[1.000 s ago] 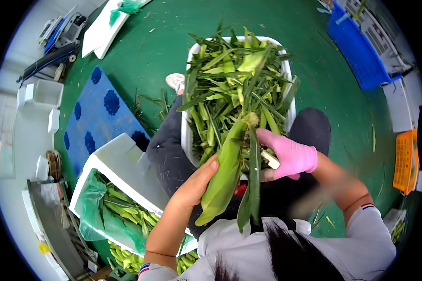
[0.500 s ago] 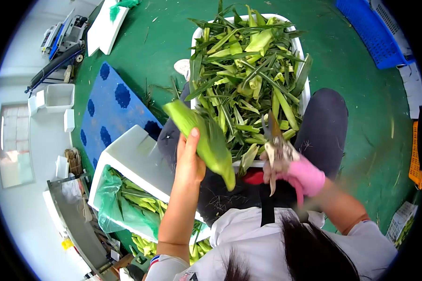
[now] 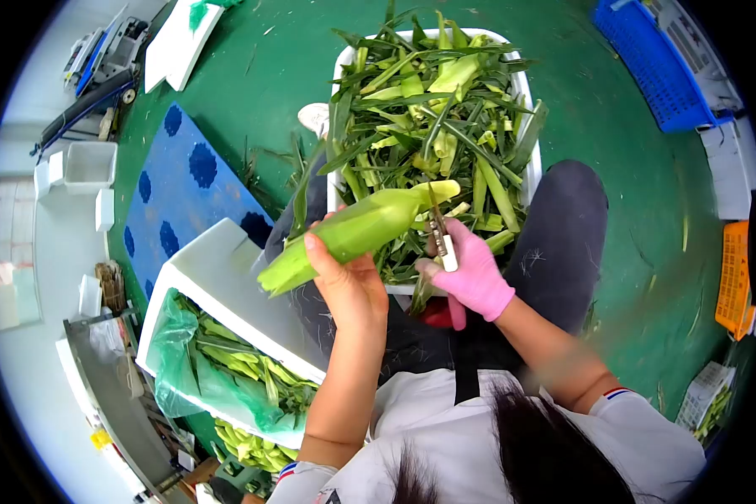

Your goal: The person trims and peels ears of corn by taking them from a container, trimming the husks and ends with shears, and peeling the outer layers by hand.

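My left hand (image 3: 349, 281) is closed around a green, husk-covered ear of corn (image 3: 353, 228), tilted with its stalk end up to the right. In my right hand (image 3: 479, 273), which wears a pink glove, are pruning shears (image 3: 443, 244). Their blades are at the stalk end of the corn; whether they are closed on it I cannot tell. Under both hands, between my knees, stands a white tub (image 3: 532, 126) heaped with cut husks and leaves (image 3: 445, 118).
Left of my legs is a white foam box (image 3: 214, 260) with a green plastic bag (image 3: 176, 361) and more corn in it. A blue board (image 3: 176, 202) lies beyond. On the right are a blue crate (image 3: 655, 76) and an orange crate (image 3: 735, 277).
The corn has turned, its stalk end swinging from lower right to upper right. My right hand has moved left with the shears, bringing the blades to the stalk.
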A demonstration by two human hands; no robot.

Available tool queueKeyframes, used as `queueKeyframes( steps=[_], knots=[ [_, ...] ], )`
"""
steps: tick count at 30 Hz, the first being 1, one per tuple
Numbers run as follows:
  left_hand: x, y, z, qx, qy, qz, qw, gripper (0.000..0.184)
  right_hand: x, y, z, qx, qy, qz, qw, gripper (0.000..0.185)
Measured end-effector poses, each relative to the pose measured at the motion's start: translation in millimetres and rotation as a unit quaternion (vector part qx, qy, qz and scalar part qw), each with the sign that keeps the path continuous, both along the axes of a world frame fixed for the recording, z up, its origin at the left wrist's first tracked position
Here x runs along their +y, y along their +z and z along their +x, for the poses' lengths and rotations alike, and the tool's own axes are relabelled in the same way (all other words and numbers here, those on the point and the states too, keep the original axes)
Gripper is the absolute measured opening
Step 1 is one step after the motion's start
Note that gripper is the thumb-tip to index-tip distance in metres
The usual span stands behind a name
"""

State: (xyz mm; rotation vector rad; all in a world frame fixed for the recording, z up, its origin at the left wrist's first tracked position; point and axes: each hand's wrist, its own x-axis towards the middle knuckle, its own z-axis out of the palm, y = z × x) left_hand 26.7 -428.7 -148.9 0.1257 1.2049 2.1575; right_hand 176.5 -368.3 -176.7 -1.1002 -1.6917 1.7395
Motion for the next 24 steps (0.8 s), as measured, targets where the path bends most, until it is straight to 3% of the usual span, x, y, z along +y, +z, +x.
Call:
queueKeyframes(
  steps=[1, 3, 4, 5, 7, 9, 10, 11, 13, 14, 17, 18, 19, 20, 22, 23, 24],
  knots=[
    [0, 0, -6, -0.017, 0.001, -0.001, 1.0, 0.05, 2, 0, 2, -0.039, 0.008, 0.029, 0.999, 0.042],
    [-3, -5, -28, -0.125, -0.013, -0.045, 0.991, 0.052, 2, 13, 14, 0.056, 0.051, -0.161, 0.984, 0.036],
    [-5, -9, -42, -0.18, -0.027, -0.067, 0.981, 0.054, 5, 31, 23, 0.106, 0.109, -0.292, 0.944, 0.028],
    [-7, -11, -53, -0.234, -0.041, -0.088, 0.967, 0.056, 4, 38, 36, 0.132, 0.123, -0.342, 0.922, 0.028],
    [-12, -10, -61, -0.219, -0.031, -0.091, 0.971, 0.059, -4, 44, 55, 0.243, 0.054, -0.47, 0.847, 0.031],
    [-19, -5, -64, -0.189, -0.031, -0.082, 0.978, 0.062, 8, 59, 56, 0.108, 0.013, -0.328, 0.938, 0.034],
    [-22, -5, -64, -0.182, -0.029, -0.082, 0.979, 0.059, 8, 48, 48, 0.09, 0.008, -0.193, 0.977, 0.039],
    [-22, -4, -60, -0.147, -0.049, -0.102, 0.983, 0.059, 8, 49, 39, 0.054, 0.022, -0.114, 0.992, 0.05],
    [-19, 1, -44, -0.073, -0.087, -0.134, 0.984, 0.059, 15, 43, 20, -0.031, 0.082, 0.181, 0.979, 0.061],
    [-17, 3, -36, -0.054, -0.093, -0.136, 0.985, 0.064, 14, 46, 9, -0.069, 0.1, 0.182, 0.976, 0.064],
    [-25, 10, -35, -0.055, -0.097, -0.095, 0.989, 0.072, 18, 45, -5, -0.036, 0.11, 0.142, 0.983, 0.04],
    [-27, 17, -37, -0.117, -0.108, -0.075, 0.984, 0.073, 17, 37, -7, 0.036, 0.084, 0.037, 0.995, 0.032],
    [-29, 22, -37, -0.18, -0.118, -0.054, 0.975, 0.074, 15, 38, -7, 0.035, 0.058, -0.012, 0.998, 0.031],
    [-31, 18, -37, -0.205, -0.108, -0.054, 0.971, 0.075, 13, 32, -8, 0.029, 0.044, 0.018, 0.998, 0.031],
    [-34, 9, -38, -0.257, -0.137, 0.059, 0.955, 0.073, 21, 24, -4, -0.013, 0.009, 0.053, 0.998, 0.034],
    [-36, 6, -38, -0.281, -0.15, 0.116, 0.941, 0.072, 27, 6, -3, -0.01, -0.075, 0.107, 0.991, 0.039],
    [-36, 12, -37, -0.311, -0.163, 0.112, 0.929, 0.067, 44, 2, 0, -0.088, -0.093, 0.238, 0.963, 0.04]
  ],
)
